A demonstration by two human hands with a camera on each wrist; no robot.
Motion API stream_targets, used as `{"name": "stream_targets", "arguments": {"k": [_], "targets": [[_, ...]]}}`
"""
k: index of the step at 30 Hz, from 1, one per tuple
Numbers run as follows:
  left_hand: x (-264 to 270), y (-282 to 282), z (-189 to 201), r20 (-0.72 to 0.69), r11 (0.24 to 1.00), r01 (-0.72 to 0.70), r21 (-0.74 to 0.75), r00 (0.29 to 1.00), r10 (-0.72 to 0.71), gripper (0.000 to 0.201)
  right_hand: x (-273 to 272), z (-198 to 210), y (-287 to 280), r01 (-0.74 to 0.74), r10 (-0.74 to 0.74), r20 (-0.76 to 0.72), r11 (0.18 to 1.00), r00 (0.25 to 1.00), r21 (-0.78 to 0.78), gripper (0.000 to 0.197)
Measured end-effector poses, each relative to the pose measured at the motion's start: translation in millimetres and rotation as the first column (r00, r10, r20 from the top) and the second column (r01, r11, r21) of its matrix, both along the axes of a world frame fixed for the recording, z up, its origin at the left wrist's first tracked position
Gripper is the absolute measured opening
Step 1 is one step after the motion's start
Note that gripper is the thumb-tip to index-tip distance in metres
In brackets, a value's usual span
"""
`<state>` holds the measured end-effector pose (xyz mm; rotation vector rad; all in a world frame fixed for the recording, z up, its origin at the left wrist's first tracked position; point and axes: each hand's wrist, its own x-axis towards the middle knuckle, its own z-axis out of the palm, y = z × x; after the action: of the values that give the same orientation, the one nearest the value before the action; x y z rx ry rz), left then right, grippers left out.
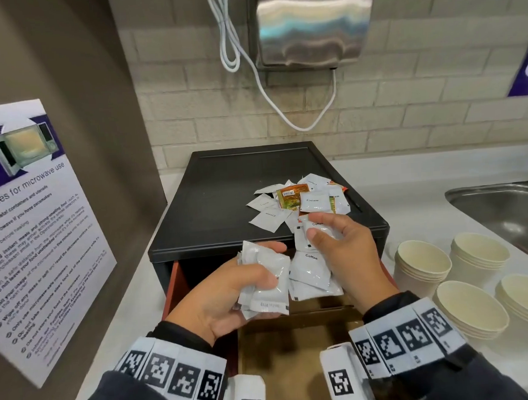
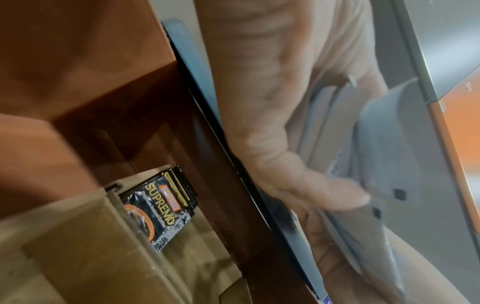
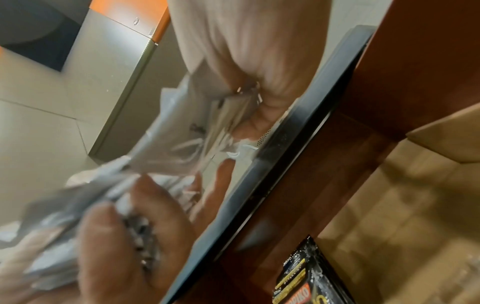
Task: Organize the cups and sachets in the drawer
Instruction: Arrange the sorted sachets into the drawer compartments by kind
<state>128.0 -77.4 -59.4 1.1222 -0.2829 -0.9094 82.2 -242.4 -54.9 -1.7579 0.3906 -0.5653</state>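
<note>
Carefully, my left hand clutches a bundle of white foil sachets; my right hand, at three o'clock, pinches more, squaring edges first.

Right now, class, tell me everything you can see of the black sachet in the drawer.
The black sachet is a glossy foil-like packet with yellow "SUPRENO" lettering, an orange-red label and an orange ring graphic. It lies in a compartment of the open drawer, against a divider near the reddish-brown wall. Neither hand touches it. The right wrist view shows only its end; the hands hide it from the head view.

a shared office pantry: microwave guidelines poster, sink, paper cups.
</note>
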Motion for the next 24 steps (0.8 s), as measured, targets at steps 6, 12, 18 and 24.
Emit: {"name": "stream_targets", "arguments": {"k": [6, 12, 18, 24], "targets": [[-2.0, 0.1, 0.0, 0.067, 0.976, 0.213, 0.034, 0.974, -0.215, 0.052, -0.8, -4.0, 2.4, 0.015, -0.008, 0.039, 0.982, 0.999, -0.188, 0.024], [2.3, 3.8, -3.2, 0.115, 0.988, 0.155, 0.007, 0.981, -0.155, 0.059, 3.9, -9.5, -11.0, 0.105, -0.108, 0.163, 0.994, 0.981, 0.028, 0.024], [4.3, 5.6, -0.7, 0.107, 0.995, 0.014, -0.100, 0.994, -0.003, 0.049, 4.0, -6.9, -18.7, 0.039, -0.092, 0.166, 0.954, 0.982, 0.296, 0.030], [2.7, 3.6, -0.9, 0.091, 0.991, -0.049, -0.122, 0.994, 0.060, 0.046, 1.6, -2.1, -9.5, -0.081, 0.088, -0.022, 0.972, 0.996, 0.220, 0.028]]}}
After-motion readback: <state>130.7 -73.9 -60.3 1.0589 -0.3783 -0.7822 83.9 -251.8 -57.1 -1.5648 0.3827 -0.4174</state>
